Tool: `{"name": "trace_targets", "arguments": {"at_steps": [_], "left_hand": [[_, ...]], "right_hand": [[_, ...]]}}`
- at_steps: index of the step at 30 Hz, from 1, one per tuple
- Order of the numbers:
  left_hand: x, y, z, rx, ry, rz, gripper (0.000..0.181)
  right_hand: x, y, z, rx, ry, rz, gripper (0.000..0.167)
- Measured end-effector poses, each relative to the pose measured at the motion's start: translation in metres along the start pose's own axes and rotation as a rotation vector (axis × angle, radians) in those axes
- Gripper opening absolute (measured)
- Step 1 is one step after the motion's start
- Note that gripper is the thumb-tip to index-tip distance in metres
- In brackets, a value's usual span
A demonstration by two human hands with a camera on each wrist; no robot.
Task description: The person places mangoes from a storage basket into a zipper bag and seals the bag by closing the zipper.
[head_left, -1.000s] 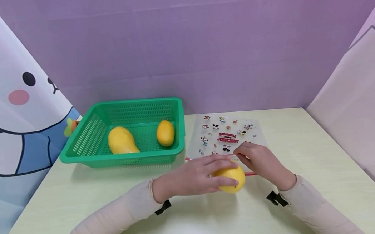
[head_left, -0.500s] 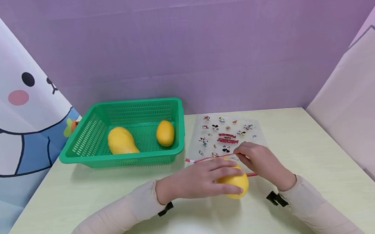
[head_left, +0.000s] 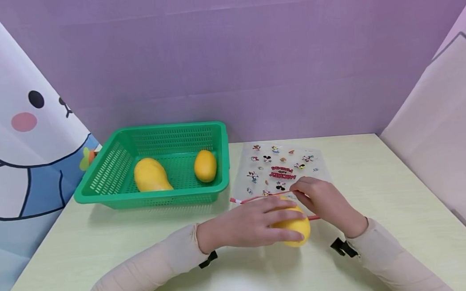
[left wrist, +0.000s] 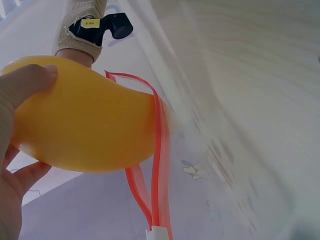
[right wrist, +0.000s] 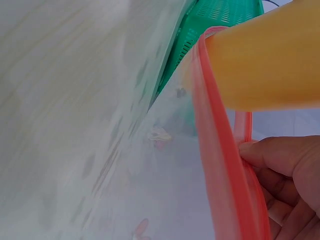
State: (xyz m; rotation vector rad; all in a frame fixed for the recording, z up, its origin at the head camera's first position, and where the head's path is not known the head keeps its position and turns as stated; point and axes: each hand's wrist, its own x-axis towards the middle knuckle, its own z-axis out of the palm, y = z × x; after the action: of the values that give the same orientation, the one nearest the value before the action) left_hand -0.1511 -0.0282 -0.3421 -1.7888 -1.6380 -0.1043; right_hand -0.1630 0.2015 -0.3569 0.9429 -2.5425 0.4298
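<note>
My left hand [head_left: 251,223] grips a yellow mango-like fruit [head_left: 298,231], fingers over its top in the head view. The fruit [left wrist: 85,120] has its narrow end at the mouth of a clear printed bag, inside the red rim [left wrist: 159,165] in the left wrist view. My right hand [head_left: 327,202] pinches the bag's red edge; in the right wrist view thumb and fingers of the hand [right wrist: 290,175] hold the red strip [right wrist: 220,135], and the mouth stands parted around the fruit's tip. The bag [head_left: 282,164] lies flat on the table behind both hands.
A green basket [head_left: 140,195] stands at the left on the table, holding a larger yellow fruit [head_left: 150,174] and a smaller one [head_left: 205,166]. The table [head_left: 380,190] ends at a purple cloth wall behind, with printed cloth at both sides.
My left hand and the fruit have moved slightly right and toward the table's front. My right hand has stayed almost still, pinching the red edge; more of the bag's left red edge shows.
</note>
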Motion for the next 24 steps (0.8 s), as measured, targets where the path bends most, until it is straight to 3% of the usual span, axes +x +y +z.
{"name": "trace_targets", "arguments": {"at_steps": [8,24], "left_hand": [[-0.0008,-0.0001,0.0036,-0.014,-0.021,-0.027,0.024],[0.0002,-0.0031,0.0084,0.07,-0.083,0.011,0.028]], "right_hand": [[-0.0008,-0.0005,-0.0007,-0.004,0.006,0.003,0.013],[-0.0009,-0.0014,-0.002,-0.016,0.057,-0.014,0.017]]}}
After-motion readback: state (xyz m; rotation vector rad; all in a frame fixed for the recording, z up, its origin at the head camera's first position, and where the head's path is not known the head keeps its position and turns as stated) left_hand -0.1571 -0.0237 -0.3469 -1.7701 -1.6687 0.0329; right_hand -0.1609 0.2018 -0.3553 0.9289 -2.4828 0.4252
